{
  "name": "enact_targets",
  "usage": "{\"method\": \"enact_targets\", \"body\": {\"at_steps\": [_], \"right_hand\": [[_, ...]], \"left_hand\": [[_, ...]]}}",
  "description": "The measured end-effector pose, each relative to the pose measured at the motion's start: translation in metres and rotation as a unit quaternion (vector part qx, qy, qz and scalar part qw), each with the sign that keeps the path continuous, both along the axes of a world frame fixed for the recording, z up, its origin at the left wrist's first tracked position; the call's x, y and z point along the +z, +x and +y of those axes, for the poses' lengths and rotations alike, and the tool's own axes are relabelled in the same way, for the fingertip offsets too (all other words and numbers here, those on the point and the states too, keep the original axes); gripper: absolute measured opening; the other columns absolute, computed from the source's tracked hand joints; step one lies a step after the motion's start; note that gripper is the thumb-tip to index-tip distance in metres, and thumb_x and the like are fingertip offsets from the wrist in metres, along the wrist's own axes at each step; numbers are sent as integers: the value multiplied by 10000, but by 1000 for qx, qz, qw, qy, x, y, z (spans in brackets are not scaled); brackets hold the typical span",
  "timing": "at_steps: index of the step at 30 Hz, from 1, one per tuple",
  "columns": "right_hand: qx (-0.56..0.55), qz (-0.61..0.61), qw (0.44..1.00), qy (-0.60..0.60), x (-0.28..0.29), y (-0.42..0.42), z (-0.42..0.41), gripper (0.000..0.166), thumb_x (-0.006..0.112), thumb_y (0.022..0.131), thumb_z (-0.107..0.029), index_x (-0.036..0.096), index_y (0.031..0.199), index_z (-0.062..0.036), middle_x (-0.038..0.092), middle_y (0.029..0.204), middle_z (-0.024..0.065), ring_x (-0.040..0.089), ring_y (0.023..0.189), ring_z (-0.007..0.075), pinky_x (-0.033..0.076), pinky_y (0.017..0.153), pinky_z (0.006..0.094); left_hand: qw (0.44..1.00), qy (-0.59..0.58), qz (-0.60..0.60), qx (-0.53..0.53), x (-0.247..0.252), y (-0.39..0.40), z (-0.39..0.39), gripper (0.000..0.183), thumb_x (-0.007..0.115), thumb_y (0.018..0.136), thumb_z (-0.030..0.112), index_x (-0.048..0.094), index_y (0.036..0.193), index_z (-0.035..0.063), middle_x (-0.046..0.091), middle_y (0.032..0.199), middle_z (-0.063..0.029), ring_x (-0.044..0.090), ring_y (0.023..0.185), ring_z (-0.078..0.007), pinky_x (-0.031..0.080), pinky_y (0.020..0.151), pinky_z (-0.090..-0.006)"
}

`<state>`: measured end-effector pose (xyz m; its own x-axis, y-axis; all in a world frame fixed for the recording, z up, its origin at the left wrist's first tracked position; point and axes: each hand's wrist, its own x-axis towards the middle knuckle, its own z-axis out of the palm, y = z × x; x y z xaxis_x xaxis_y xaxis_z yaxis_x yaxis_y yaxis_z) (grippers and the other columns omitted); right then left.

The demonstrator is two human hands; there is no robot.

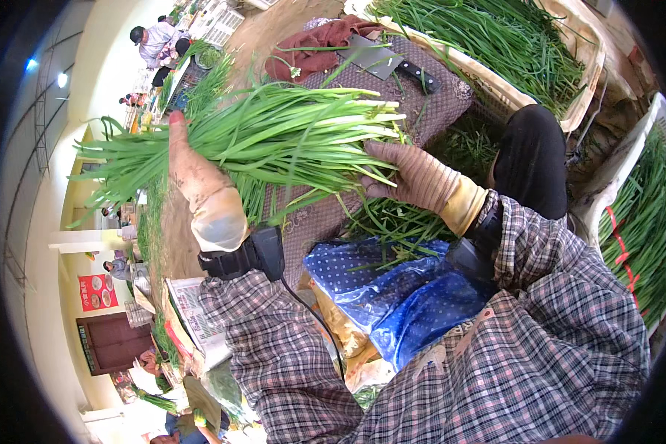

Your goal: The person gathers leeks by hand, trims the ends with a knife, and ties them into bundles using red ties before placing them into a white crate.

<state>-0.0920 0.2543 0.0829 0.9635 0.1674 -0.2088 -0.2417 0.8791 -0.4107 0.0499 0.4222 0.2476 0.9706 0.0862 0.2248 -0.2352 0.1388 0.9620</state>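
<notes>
A large bunch of long green leafy stalks, seemingly garlic chives (288,133), lies across both hands, pale cut ends to the right. My left hand (202,183), in a soiled light glove, holds the leafy part; its thumb stands up at the near side and its fingers are hidden behind the leaves. At the pale ends, my right hand (413,172), in a brown ribbed glove, has its fingers on the lower stalks. Beyond the bunch, a cleaver (374,58) with a black riveted handle lies on a quilted brown cushion (444,105), beside a reddish-brown cloth (311,53).
A lined crate (580,83) of greens stands at upper right, another white crate (616,172) at far right. Loose leaves lie below my right hand, by a blue dotted plastic sheet (399,299). Other people (158,44) sit among crates at left. A black knee (535,161) stands near the crates.
</notes>
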Motion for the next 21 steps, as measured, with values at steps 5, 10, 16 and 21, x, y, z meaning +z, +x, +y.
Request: {"method": "enact_targets", "body": {"at_steps": [5,10,16,21], "right_hand": [[57,-78,990,103,2,-7,15,293,593,932,-181,555,1188,-44,650,1092,72,649,949,155,572,805,317],[106,-121,987,-16,-29,-50,-9,207,587,923,-97,569,1126,-62,450,739,-46,522,698,126,505,687,268],[150,-67,683,-712,-21,-81,-45,311,638,864,-269,594,1101,-72,650,819,73,639,798,243,526,702,374],[-89,-228,548,-800,14,-58,-7,313,614,865,-289,567,1077,-63,628,758,169,616,735,396,488,660,491]], "left_hand": [[996,32,-21,79,8,-7,4,507,716,828,291,582,1124,-97,643,1020,-164,641,747,-251,558,668,-351],[985,-19,12,170,6,17,18,437,693,835,340,636,981,-68,661,932,-158,631,718,-244,544,656,-353],[977,17,96,189,1,17,35,480,672,808,290,601,1095,-89,628,1003,-208,632,738,-295,527,671,-410],[974,63,120,184,1,22,43,464,640,828,281,592,1111,-83,622,1010,-208,635,771,-300,529,695,-420]]}}
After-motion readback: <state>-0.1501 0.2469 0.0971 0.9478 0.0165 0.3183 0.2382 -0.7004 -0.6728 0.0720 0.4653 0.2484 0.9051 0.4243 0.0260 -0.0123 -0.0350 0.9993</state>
